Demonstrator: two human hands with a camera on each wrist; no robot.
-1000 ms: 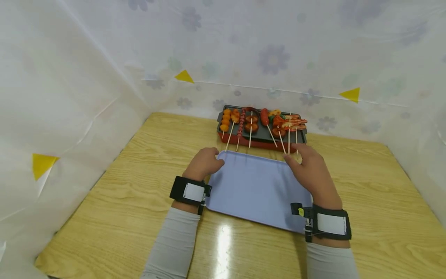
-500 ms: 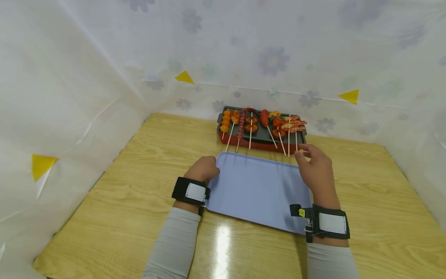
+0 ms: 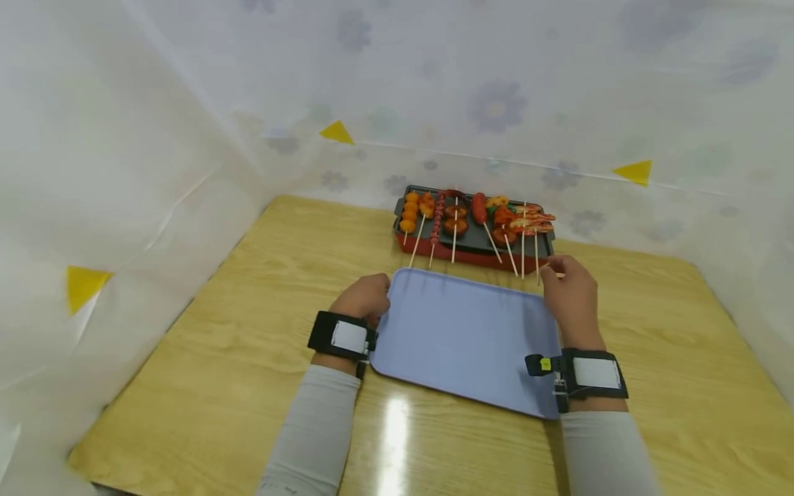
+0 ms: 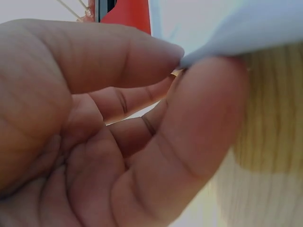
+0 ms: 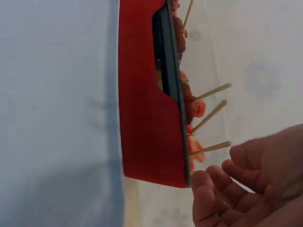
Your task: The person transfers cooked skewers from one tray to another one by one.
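Head view: left hand (image 3: 362, 297) pinches the pale-blue rectangular tray (image 3: 465, 337), best held level, before the boxy red-and-black grill (image 3: 477, 257); right hand (image 3: 572, 296), loosely bent, seemingly grasps nothing beside a thin wooden skewer (image 5: 210, 149).

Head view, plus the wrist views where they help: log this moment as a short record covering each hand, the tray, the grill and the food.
Left hand: pinches the tray at its left edge
Right hand: beside the rightmost stick, no grip on it visible; touch unclear
Tray: pale blue, between the grill and the person
Grill: red with a dark top, on the wooden table
Food: skewers lie on the grill, including a sausage; sticks point toward the person
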